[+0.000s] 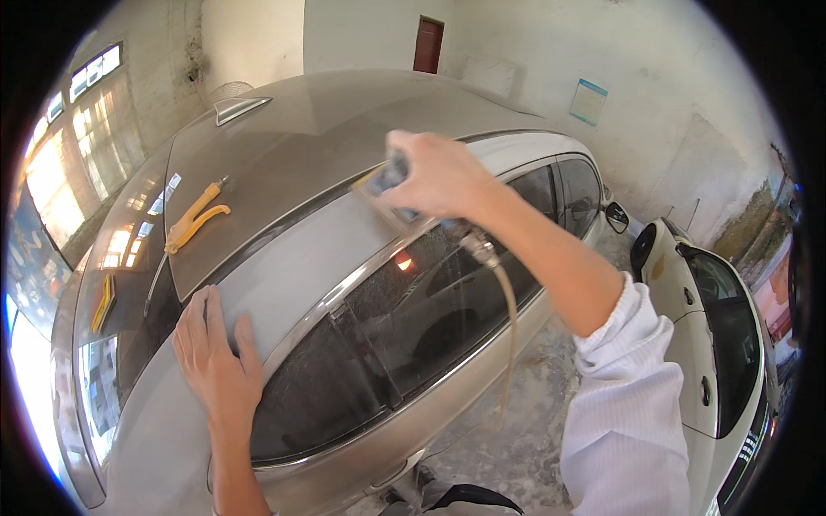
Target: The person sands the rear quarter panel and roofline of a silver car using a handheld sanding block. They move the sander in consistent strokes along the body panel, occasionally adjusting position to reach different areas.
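Note:
My right hand is wrapped around a flat air sander, partly hidden under the fingers and slightly blurred. The sander's pad rests on the dull grey side rail of a car's roof, above the side windows. From its back end a thin beige air hose hangs down past the door glass. Lower on the same grey strip, near the rear pillar, my left hand lies flat with its fingers stretched out and holds nothing.
A yellow blow gun lies on the glossy brown roof, behind which a shark-fin antenna sticks up. On the rear glass is a yellow-and-dark block. A second, white car stands to the right, across a dusty floor.

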Demonstrator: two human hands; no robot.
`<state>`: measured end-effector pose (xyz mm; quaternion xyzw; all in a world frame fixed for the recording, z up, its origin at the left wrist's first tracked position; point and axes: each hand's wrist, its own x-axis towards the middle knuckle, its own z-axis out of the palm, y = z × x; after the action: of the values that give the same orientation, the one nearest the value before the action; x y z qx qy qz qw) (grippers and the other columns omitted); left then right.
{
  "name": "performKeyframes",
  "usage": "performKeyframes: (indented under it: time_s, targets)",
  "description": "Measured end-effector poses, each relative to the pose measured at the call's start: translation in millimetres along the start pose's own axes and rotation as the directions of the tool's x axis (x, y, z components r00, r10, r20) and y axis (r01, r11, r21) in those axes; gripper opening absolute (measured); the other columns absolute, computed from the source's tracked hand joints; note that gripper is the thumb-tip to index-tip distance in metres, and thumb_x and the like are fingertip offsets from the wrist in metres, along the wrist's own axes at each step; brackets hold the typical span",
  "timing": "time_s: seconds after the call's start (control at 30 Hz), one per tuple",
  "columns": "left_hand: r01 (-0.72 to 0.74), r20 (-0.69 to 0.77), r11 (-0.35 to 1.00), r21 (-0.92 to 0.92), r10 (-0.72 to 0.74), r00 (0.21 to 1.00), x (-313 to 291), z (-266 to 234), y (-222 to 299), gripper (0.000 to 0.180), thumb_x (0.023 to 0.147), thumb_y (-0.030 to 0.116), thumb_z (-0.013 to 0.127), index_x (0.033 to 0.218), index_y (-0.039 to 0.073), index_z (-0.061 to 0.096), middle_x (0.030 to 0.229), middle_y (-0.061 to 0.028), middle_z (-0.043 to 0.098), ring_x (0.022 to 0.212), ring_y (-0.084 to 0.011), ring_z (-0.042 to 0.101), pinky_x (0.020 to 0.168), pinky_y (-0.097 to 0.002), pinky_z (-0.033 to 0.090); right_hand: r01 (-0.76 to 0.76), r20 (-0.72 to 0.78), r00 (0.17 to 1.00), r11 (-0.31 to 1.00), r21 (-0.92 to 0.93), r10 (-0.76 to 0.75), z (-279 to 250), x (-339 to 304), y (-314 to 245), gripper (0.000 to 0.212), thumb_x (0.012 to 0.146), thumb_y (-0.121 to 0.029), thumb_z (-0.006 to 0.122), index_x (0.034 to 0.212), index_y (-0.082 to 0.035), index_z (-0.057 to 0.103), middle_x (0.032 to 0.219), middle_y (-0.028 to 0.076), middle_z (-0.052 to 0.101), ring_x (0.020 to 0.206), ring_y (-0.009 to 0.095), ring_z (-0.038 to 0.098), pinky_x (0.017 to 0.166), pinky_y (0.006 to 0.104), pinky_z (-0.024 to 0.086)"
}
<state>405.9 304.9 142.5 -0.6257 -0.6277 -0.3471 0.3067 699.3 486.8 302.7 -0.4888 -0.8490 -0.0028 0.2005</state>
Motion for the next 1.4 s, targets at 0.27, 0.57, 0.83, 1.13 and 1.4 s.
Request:
performKeyframes:
  time_s: [0.27,0.57,0.83,1.13,1.4]
  targets:
    - [0.105,0.078,0.98,0.17,-0.12,0.99,-7.0,6.4,18.3,0.06,0.102,0.025,0.071,0.155,-0.001,0.06,0.149,-0.0206,0.059,0.136,-0.0431,0.055,0.116,-0.0555,0.041,-0.153,-0.128,0.979,0.987,0.043,0.157,-27.7,10.7,185.6,0.056,0.072,-0.044,0.089,0.105,-0.002,0.071,0.101,0.021,0.077,0.096,0.037,0.074,0.088,0.0444,0.058]
    - [0.074,0.066,0.97,0.231,-0.092,0.994,-16.9,2.6,36.2,0.063,0.103,0.024,0.064,0.161,0.0,0.056,0.148,-0.0271,0.056,0.136,-0.0458,0.053,0.119,-0.0571,0.039,-0.162,-0.279,0.945,0.985,0.059,0.172,-49.8,25.8,392.4,0.065,0.069,-0.045,0.092,0.112,0.002,0.076,0.101,0.022,0.078,0.094,0.036,0.076,0.087,0.0432,0.059]
    - [0.135,0.111,0.968,0.212,-0.161,0.981,-11.2,1.2,36.3,0.062,0.101,0.02,0.064,0.16,0.0,0.059,0.147,-0.0264,0.056,0.137,-0.0452,0.053,0.119,-0.054,0.041,-0.299,-0.158,0.941,0.954,0.032,0.301,-69.0,39.4,423.1,0.068,0.071,-0.04,0.091,0.125,-0.001,0.076,0.115,0.022,0.079,0.106,0.037,0.075,0.095,0.0433,0.058]
    - [0.1,0.073,0.977,0.188,-0.116,0.991,-10.9,5.3,26.0,0.059,0.103,0.021,0.065,0.158,0.001,0.062,0.142,-0.0249,0.059,0.134,-0.044,0.055,0.119,-0.0528,0.041,0.254,0.036,0.966,0.966,0.041,-0.256,-26.6,18.4,152.4,0.054,0.078,-0.032,0.079,0.124,-0.004,0.074,0.11,0.025,0.079,0.107,0.044,0.078,0.091,0.0517,0.062]
    - [0.073,0.07,0.987,0.142,-0.083,0.994,-14.8,2.7,21.5,0.056,0.103,0.019,0.068,0.156,0.001,0.064,0.143,-0.0244,0.06,0.133,-0.0432,0.056,0.119,-0.0513,0.041,0.31,0.114,0.941,0.947,0.088,-0.319,-21.9,-2.3,74.7,0.054,0.073,-0.021,0.08,0.125,-0.006,0.075,0.113,0.023,0.08,0.112,0.042,0.078,0.097,0.0519,0.063]
